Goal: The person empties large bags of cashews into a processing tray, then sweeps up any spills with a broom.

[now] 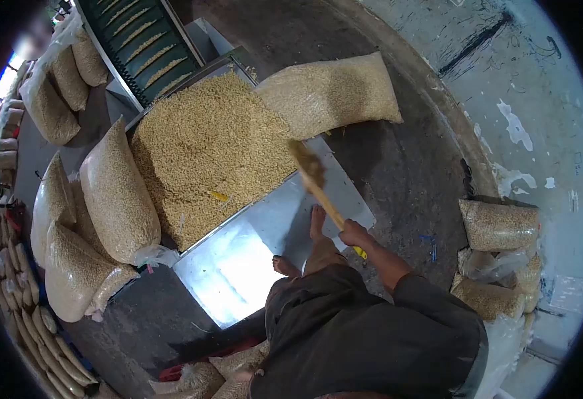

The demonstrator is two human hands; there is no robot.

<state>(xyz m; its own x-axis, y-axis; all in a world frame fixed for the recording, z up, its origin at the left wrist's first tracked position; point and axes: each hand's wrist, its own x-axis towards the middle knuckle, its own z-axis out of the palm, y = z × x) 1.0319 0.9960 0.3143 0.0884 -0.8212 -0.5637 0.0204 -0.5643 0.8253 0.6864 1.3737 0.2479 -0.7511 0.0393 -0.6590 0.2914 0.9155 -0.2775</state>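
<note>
My right hand (354, 234) is closed around the wooden handle (326, 205) of a long tool. Its brown head (308, 165) is smeared by motion, so its exact kind does not show. The head is over the near right edge of a big heap of pale peanut-like pieces (215, 143) in a metal hopper. Below the head lies a shiny metal platform (238, 246), where my bare feet stand. A small yellow piece (219, 196) rests on the heap. My left hand is out of view.
A ribbed green conveyor (144, 46) rises from the hopper's far side. Full sacks stand at the left (118, 199), and one sack (334, 93) lies at the far right of the heap. More bags (501, 226) sit by the wall. Blue bits (432, 247) lie on the floor.
</note>
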